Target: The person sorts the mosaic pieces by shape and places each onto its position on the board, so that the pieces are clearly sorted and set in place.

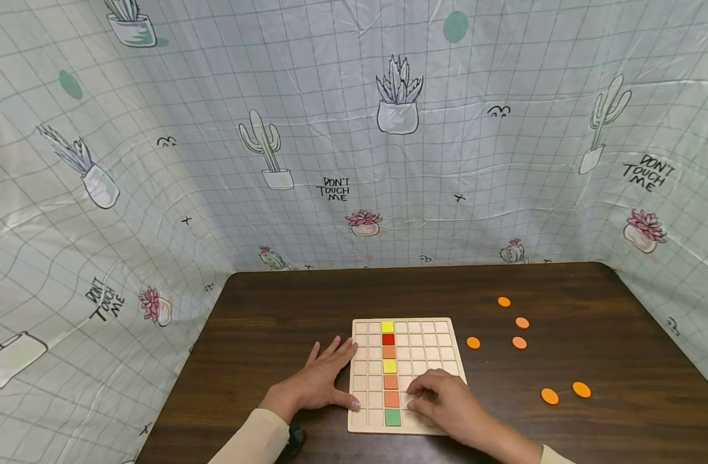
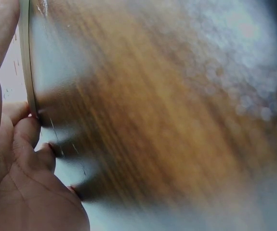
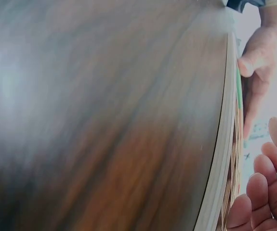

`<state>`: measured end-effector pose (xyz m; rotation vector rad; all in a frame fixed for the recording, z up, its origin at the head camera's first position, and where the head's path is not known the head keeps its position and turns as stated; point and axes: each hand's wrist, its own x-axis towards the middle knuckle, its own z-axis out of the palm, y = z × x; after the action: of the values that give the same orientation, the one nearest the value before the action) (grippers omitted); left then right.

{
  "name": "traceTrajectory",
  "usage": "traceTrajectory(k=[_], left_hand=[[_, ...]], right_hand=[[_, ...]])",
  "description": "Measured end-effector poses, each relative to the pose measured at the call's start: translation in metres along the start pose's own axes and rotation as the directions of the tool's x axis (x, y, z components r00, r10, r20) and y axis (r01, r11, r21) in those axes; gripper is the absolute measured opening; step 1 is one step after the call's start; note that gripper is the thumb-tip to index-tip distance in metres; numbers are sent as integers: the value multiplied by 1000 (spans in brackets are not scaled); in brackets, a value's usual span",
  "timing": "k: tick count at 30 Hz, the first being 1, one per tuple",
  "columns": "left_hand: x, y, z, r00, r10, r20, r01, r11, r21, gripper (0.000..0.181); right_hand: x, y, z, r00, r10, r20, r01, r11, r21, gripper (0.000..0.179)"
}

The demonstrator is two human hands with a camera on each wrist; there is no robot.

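Note:
A light wooden grid board (image 1: 431, 353) lies on the table, its third column from the left filled with square tiles. From the far end they run yellow (image 1: 387, 327), red (image 1: 388, 339), orange, yellow, orange, orange and green (image 1: 392, 417). My left hand (image 1: 315, 381) spreads its fingers along the board's left edge, with index fingertip and thumb tip touching the rim. Over the near right part of the board is my right hand (image 1: 446, 403), fingers loosely bent, thumb and index tip apart beside the tile column. Its loosely bent fingertips (image 3: 257, 185) show no piece between them.
Several orange round discs (image 1: 473, 343) lie scattered on the dark wood table (image 1: 272, 309) right of the board. A patterned cloth (image 1: 330, 129) hangs behind and at both sides. A black device (image 1: 296, 439) sits at the left wrist.

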<state>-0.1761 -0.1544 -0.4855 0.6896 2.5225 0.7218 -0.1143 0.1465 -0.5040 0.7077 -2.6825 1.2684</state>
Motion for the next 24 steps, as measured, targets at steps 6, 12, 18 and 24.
traceTrajectory(k=[6, 12, 18, 24], left_hand=[[0, -1, 0, 1000, 6, 2, -6, 1000, -3, 111], [0, -1, 1, 1000, 6, 2, -6, 1000, -3, 110], [0, -2, 1, 1000, 4, 4, -4, 1000, -4, 110], [1, -2, 1, 1000, 0, 5, 0, 1000, -2, 111]], right_hand=[[-2, 7, -9, 999, 4, -32, -5, 1000, -22, 10], [-5, 14, -21, 998, 45, -46, -48, 996, -77, 11], [-8, 20, -34, 992, 106, -68, -114, 986, -125, 11], [-13, 26, -50, 985, 159, -73, -169, 970, -175, 11]])
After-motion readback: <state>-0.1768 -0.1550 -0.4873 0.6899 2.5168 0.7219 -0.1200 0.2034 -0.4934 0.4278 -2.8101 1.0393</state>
